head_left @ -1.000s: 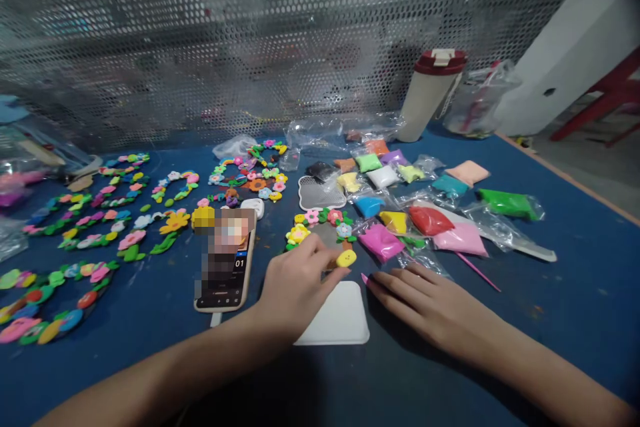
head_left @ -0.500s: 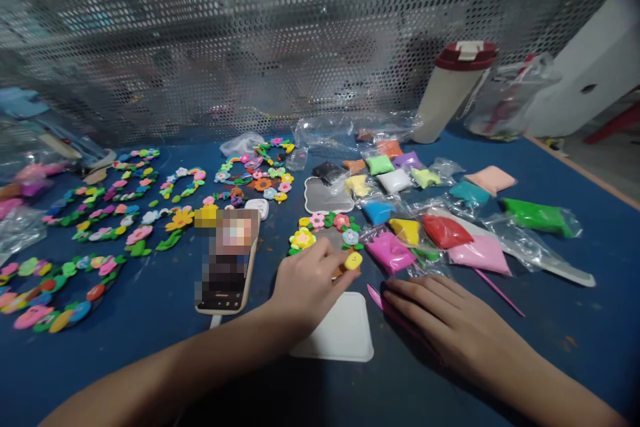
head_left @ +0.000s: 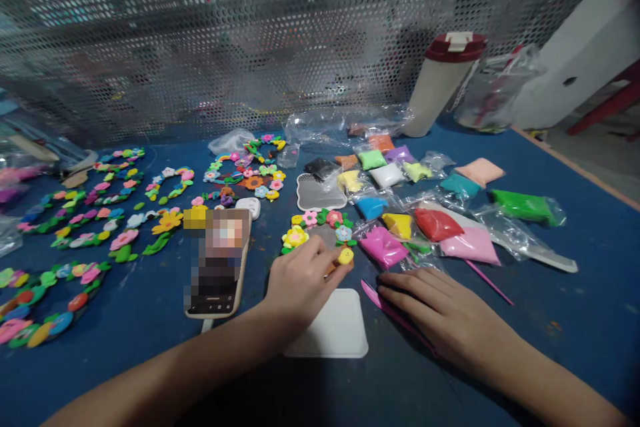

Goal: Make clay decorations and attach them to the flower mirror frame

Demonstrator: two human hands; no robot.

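Note:
My left hand (head_left: 299,282) is curled, with its fingertips pressed on a small yellow clay piece (head_left: 345,255) at the lower edge of a mirror frame decorated with clay flowers (head_left: 320,225). My right hand (head_left: 439,312) lies flat on the blue table with its fingers stretched out, resting over a pink modelling tool (head_left: 373,293). A white square board (head_left: 333,332) lies between the two hands. Just beyond the right hand sits a pink clay bag (head_left: 383,246).
A phone (head_left: 217,264) lies left of my left hand. Several bags of coloured clay (head_left: 434,223) spread across the right of the blue table (head_left: 575,307). Finished flower frames (head_left: 90,227) cover the left. A red-lidded tumbler (head_left: 440,80) stands by the mesh wall.
Both hands stay in place; my left fingertips keep pressing the yellow piece. More of the pink tool shows at my right fingertips. The view shifted slightly.

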